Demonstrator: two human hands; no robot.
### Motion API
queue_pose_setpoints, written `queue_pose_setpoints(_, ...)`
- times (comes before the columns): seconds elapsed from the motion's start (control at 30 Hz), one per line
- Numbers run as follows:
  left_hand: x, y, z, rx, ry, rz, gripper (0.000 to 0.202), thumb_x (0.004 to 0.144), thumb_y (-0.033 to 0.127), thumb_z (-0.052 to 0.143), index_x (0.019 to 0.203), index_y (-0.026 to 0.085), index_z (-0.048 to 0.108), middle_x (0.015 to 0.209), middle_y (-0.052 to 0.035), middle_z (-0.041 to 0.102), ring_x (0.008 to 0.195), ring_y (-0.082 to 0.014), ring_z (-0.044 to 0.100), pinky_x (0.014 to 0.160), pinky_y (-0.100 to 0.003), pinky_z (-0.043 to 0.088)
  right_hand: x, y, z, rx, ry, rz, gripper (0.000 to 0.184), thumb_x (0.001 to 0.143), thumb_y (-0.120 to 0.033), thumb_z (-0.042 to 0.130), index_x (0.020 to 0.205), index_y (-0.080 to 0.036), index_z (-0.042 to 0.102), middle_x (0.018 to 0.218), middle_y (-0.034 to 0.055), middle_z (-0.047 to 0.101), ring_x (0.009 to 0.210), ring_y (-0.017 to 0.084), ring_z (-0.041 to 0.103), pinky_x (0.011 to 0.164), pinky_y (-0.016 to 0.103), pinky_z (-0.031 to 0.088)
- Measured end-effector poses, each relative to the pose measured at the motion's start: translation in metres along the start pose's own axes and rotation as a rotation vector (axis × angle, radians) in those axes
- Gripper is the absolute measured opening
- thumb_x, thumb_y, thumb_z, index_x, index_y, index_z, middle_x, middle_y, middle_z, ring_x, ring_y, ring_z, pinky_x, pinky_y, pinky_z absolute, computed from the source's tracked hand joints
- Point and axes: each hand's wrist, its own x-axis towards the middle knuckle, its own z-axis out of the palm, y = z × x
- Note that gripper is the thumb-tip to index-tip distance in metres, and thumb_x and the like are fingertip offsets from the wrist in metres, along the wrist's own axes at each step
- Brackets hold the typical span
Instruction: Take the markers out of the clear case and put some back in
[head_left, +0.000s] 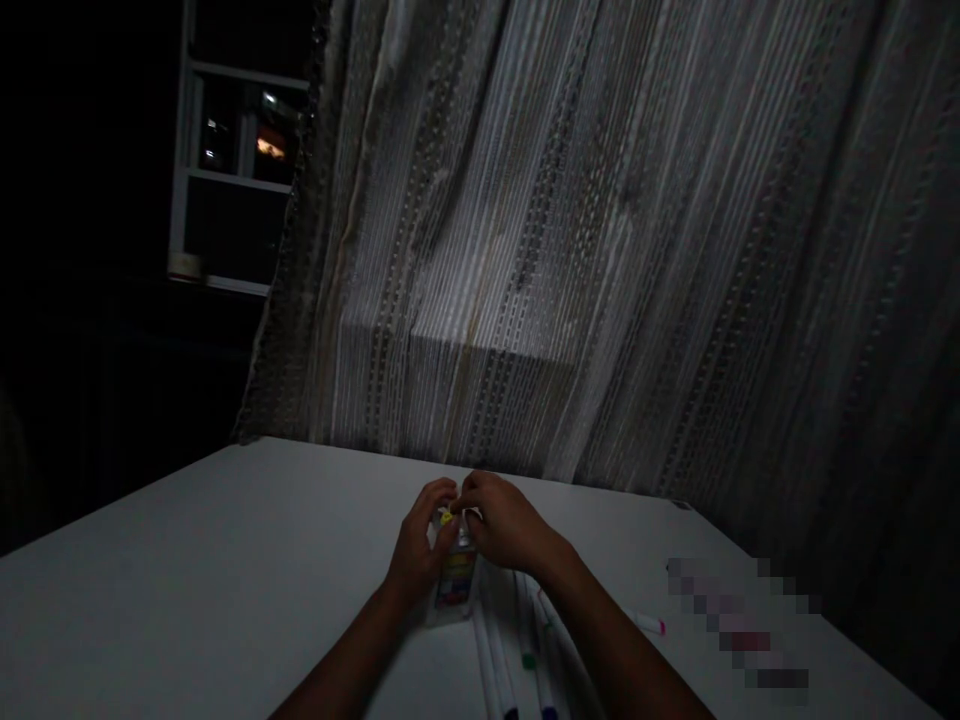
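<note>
The left hand [420, 548] is grasping a clear case [454, 582] at lower center, the right hand [504, 520] curling over its top, hold unclear; markers [493, 652] are lying rightward on a white table [225, 560], a curtain [562, 250] hanging behind, a window [240, 180] showing upper left.

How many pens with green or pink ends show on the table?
2: green-ended pen, left of the right forearm; pink-ended pen, right of it. More may be hidden.
</note>
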Motion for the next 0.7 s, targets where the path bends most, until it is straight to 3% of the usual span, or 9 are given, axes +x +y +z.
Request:
queue_pose_setpoints(0.27, -0.001, 0.005, -0.001, 0.013, 0.007, -0.029, 0.031, 0.081, 0.040, 0.044, 0.102, 0.017, 0.048, 0.114, -0.0107, 0.049, 0.109, -0.0224, 0.047, 0.094, -0.038, 0.037, -0.003, 0.006, -0.003, -0.061, 0.010, 0.207, 0.016, 0.075, -0.021, 0.053, 0.086, -0.015, 0.064, 0.087, 0.0081, 0.064, 0.085, 0.018, 0.056, 0.072, 0.026, 0.037)
queue_pose_setpoints(0.47, -0.002, 0.005, -0.002, 0.043, 0.033, -0.037, 0.031, 0.080, 0.040, 0.046, 0.102, 0.018, 0.046, 0.115, -0.0103, 0.049, 0.109, -0.0228, 0.048, 0.092, -0.037, 0.040, 0.001, 0.006, 0.003, -0.003, 0.046, 0.162, 0.021, 0.076, -0.018, 0.051, 0.092, -0.016, 0.065, 0.089, 0.0081, 0.066, 0.083, 0.018, 0.058, 0.071, 0.026, 0.037)
queue_pose_setpoints(0.7, -0.002, 0.002, -0.001, 0.030, 0.038, -0.025, 0.035, 0.080, 0.041, 0.046, 0.106, 0.017, 0.046, 0.113, -0.0094, 0.050, 0.108, -0.0220, 0.048, 0.093, -0.036, 0.039, 0.011, 0.003, 0.011, 0.090, 0.109, 0.171, 0.019, 0.079, -0.019, 0.049, 0.084, -0.014, 0.066, 0.084, 0.0073, 0.067, 0.079, 0.015, 0.059, 0.071, 0.024, 0.038)
